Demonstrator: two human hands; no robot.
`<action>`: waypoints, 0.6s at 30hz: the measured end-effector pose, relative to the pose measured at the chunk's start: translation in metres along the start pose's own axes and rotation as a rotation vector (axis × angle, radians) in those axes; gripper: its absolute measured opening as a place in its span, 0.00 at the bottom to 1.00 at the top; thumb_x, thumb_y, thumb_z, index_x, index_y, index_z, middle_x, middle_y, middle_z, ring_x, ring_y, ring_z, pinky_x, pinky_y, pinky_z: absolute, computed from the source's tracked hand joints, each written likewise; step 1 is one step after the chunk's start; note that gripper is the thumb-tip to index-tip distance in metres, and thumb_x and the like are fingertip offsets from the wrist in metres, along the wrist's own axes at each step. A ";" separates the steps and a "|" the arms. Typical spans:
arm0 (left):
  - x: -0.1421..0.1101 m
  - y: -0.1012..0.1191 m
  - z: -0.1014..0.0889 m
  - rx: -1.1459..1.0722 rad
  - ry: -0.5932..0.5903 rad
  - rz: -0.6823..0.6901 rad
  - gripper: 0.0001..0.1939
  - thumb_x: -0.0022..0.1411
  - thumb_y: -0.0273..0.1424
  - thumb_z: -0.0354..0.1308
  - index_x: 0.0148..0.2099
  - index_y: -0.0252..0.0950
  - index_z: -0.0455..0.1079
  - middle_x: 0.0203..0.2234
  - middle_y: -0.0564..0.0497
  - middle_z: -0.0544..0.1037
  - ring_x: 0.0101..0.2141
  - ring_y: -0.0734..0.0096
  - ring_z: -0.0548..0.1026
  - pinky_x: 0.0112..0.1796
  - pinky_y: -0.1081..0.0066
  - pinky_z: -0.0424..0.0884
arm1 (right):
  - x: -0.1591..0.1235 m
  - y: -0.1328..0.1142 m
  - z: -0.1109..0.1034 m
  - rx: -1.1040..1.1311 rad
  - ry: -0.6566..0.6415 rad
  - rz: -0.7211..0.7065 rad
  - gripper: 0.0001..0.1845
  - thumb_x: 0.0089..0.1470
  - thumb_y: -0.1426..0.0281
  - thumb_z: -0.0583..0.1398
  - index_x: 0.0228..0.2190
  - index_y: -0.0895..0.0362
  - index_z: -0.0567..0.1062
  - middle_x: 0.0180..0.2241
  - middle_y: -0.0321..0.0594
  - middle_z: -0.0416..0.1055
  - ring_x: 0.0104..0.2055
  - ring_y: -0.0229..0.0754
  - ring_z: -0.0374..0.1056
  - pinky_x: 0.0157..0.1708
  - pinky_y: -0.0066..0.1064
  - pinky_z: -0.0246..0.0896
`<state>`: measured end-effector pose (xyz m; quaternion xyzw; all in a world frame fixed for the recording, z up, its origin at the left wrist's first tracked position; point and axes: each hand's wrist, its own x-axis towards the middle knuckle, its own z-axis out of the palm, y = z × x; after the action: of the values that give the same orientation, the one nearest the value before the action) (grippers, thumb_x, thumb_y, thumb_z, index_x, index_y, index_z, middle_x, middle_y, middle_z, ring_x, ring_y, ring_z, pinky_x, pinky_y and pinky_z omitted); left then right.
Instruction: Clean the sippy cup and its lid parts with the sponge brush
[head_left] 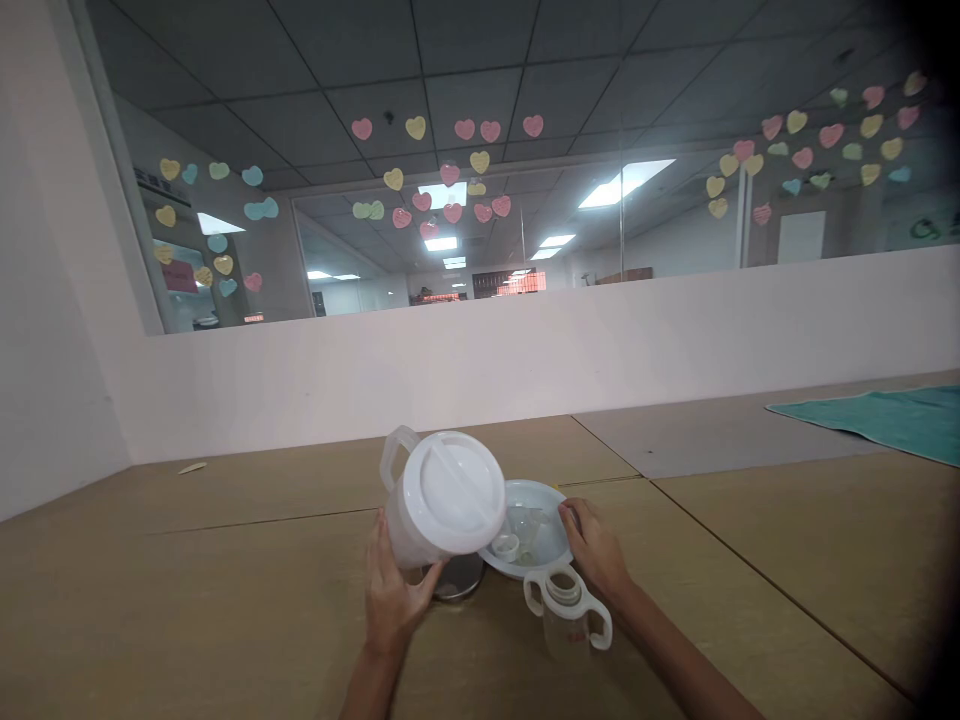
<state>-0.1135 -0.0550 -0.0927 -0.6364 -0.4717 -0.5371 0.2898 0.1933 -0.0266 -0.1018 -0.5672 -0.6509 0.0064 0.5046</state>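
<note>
My left hand (394, 590) is wrapped round the body of a translucent white pitcher (439, 500) with a white lid, tilted toward me above the table. My right hand (596, 555) rests on the right rim of a white bowl (551, 555), fingers curled on its edge. Inside the bowl lie small clear and white parts (517, 535). In front of the bowl stands a clear baby bottle with two white handles (566, 615), just left of my right wrist. Under the pitcher a round metal object (457, 580) partly shows.
The wooden table (225, 600) runs to a low white wall (525, 350) with a window covered in heart stickers. A teal cloth (885, 415) lies at the far right. A small pale scrap (193, 467) sits at the back left.
</note>
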 end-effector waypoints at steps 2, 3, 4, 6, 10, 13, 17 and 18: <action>0.001 0.004 0.000 -0.008 0.008 0.063 0.52 0.49 0.40 0.64 0.66 0.30 0.38 0.58 0.33 0.58 0.57 0.48 0.59 0.54 0.54 0.62 | 0.000 0.000 0.000 0.003 0.003 -0.017 0.22 0.60 0.59 0.43 0.33 0.58 0.71 0.34 0.45 0.72 0.38 0.44 0.67 0.40 0.34 0.58; 0.001 0.006 0.000 -0.012 0.011 0.098 0.52 0.49 0.39 0.64 0.66 0.30 0.38 0.58 0.32 0.57 0.57 0.48 0.59 0.54 0.54 0.62 | 0.000 0.000 0.000 0.005 0.004 -0.023 0.22 0.60 0.59 0.43 0.33 0.58 0.71 0.34 0.45 0.72 0.38 0.44 0.66 0.40 0.34 0.58; 0.002 0.007 0.001 -0.018 0.011 0.131 0.51 0.49 0.39 0.64 0.66 0.30 0.37 0.58 0.32 0.57 0.58 0.47 0.59 0.54 0.53 0.62 | 0.000 0.000 0.000 0.005 0.004 -0.028 0.22 0.60 0.59 0.43 0.33 0.57 0.71 0.34 0.45 0.71 0.38 0.44 0.66 0.40 0.34 0.58; 0.002 0.010 0.001 -0.031 0.007 0.193 0.51 0.49 0.37 0.64 0.66 0.31 0.37 0.59 0.31 0.56 0.58 0.46 0.58 0.53 0.52 0.62 | 0.000 0.000 0.000 0.001 0.003 -0.034 0.21 0.60 0.60 0.43 0.33 0.57 0.71 0.34 0.45 0.71 0.38 0.44 0.66 0.40 0.34 0.58; 0.002 0.017 0.002 -0.034 0.019 0.276 0.51 0.49 0.35 0.64 0.66 0.32 0.37 0.59 0.31 0.55 0.58 0.45 0.58 0.53 0.49 0.62 | 0.000 0.001 0.001 -0.011 0.002 -0.048 0.21 0.60 0.60 0.44 0.33 0.58 0.71 0.34 0.45 0.71 0.38 0.44 0.66 0.41 0.34 0.57; 0.002 0.022 0.004 -0.020 0.023 0.236 0.48 0.50 0.34 0.64 0.66 0.34 0.39 0.59 0.32 0.56 0.58 0.46 0.57 0.53 0.48 0.61 | 0.000 0.003 0.001 -0.015 -0.002 -0.048 0.20 0.60 0.60 0.44 0.33 0.58 0.71 0.34 0.45 0.71 0.38 0.44 0.65 0.41 0.34 0.57; 0.002 0.023 0.007 0.001 0.035 0.060 0.47 0.51 0.37 0.63 0.65 0.33 0.41 0.58 0.33 0.57 0.58 0.48 0.57 0.55 0.50 0.60 | -0.001 0.004 0.001 -0.014 -0.008 -0.041 0.20 0.60 0.60 0.44 0.33 0.58 0.70 0.34 0.45 0.71 0.39 0.44 0.65 0.41 0.34 0.57; 0.002 0.022 0.008 0.002 0.040 -0.006 0.47 0.51 0.38 0.63 0.65 0.32 0.41 0.58 0.33 0.57 0.58 0.48 0.58 0.55 0.51 0.59 | -0.001 0.005 0.001 -0.010 -0.011 -0.040 0.20 0.60 0.60 0.44 0.33 0.58 0.70 0.34 0.45 0.70 0.39 0.44 0.65 0.41 0.34 0.57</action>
<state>-0.0899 -0.0559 -0.0895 -0.6240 -0.4681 -0.5501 0.2981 0.1958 -0.0252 -0.1056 -0.5566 -0.6648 -0.0039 0.4983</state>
